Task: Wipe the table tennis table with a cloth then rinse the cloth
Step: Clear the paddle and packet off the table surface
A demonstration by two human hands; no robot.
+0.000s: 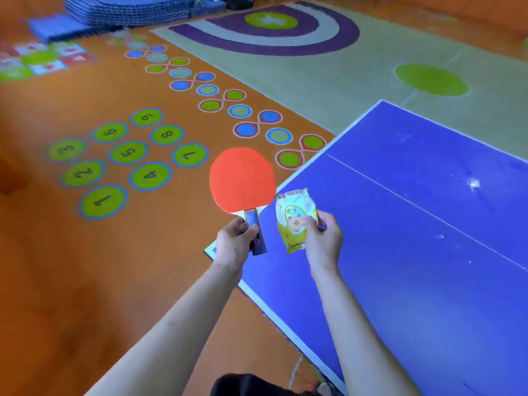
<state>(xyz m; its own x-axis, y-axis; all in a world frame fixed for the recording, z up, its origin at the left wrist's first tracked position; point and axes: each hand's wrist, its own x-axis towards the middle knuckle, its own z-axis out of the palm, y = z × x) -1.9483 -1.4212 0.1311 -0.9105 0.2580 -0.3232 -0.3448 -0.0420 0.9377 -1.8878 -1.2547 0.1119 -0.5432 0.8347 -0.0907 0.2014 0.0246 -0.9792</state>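
The fingers (243, 227) of the left hand (233, 244) are curled round the dark handle of a table tennis paddle (242, 180), thumb lying across the grip, so that the red round face stands upright above the hand and hangs over the near corner of the desk (414, 252). The fingers of the right hand (324, 238) pinch the lower right edge of a crumpled wet-wipe packet (295, 220), white and yellow-green with a cartoon figure and printed lettering that reads upside down from this view; the packet is held upright just beside the paddle's handle, above the blue surface. Both bare forearms reach forward from the bottom of the view. The desk is a blue table tennis table with a white edge band and a thin white centre line running away to the right; pale smudges and specks (474, 183) dot its surface near that line. No loose cloth shows anywhere; the packet is the only wiping item in view. Beyond the desk's corner lies an orange floor with numbered green circles (128, 152) and a chain of blue and green rings (240, 111), then a pale mat with a purple arch (285, 38). Folded blue mats (128, 10) are stacked at the far left.
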